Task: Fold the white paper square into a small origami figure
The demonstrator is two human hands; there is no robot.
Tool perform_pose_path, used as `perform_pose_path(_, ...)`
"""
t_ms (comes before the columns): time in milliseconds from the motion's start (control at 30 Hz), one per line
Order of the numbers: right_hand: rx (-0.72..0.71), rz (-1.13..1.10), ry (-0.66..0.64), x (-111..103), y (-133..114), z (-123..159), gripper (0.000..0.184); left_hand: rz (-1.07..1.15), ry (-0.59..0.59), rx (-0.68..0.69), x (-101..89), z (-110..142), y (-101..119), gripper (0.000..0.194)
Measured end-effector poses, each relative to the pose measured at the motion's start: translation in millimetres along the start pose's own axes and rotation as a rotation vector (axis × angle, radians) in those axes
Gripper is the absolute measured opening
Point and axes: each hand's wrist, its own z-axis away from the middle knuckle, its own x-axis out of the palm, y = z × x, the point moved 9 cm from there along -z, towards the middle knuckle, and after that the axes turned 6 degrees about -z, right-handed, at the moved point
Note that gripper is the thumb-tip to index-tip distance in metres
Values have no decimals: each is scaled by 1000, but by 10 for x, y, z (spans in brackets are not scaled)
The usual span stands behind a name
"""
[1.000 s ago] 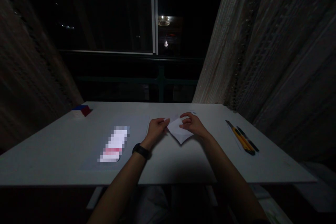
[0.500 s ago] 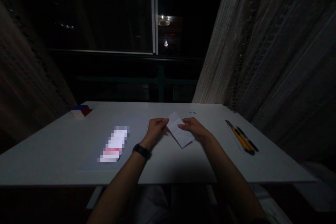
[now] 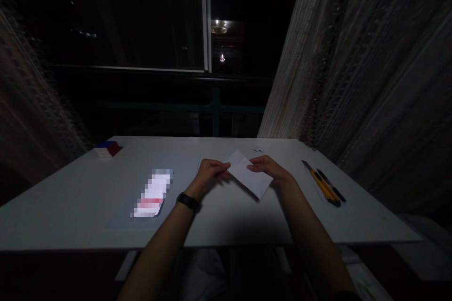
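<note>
A piece of folded white paper [image 3: 250,178] is held up over the middle of the white table [image 3: 226,225]. My left hand [image 3: 213,170], with a dark band on its wrist, pinches the paper's left corner between thumb and fingers. On the upper right edge, my right hand [image 3: 267,167] grips it with the thumb on top and the fingers behind. One corner of the paper points toward me. The fingers behind the sheet are partly hidden.
Left of my hands, a lit phone [image 3: 153,194] with a blurred screen lies on a pale sheet [image 3: 122,214]. A yellow utility knife [image 3: 323,187] and a black pen [image 3: 331,186] lie right. Small scraps [image 3: 258,150] and a blue, red and white block [image 3: 108,148] sit farther back.
The paper has turned in my hands, its near corner swinging to the right, and it looks wider. My right hand has shifted slightly right. Both hands still hold it.
</note>
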Motion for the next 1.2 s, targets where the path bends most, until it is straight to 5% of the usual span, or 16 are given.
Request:
perform_pose_path(133, 4, -23, -20, 4, -4, 23, 42, 1, -1, 8, -4, 1, 1, 33)
perform_pose_path(400, -47, -24, -32, 24, -51, 46, 56, 63, -186, -18, 169, 25, -36, 40)
perform_pose_path(600, -39, -17, -26, -1, -56, 65, 61, 168, -122, -35, 96, -2, -61, 42)
perform_pose_path(933, -16, -78, 3, -40, -17, 44, 38, 258, -209, -111, 173, 50, -72, 37)
perform_pose_path(1200, -57, -72, -55, 117, -42, 55, 31, 378, -149, -106, 157, 24, -53, 31)
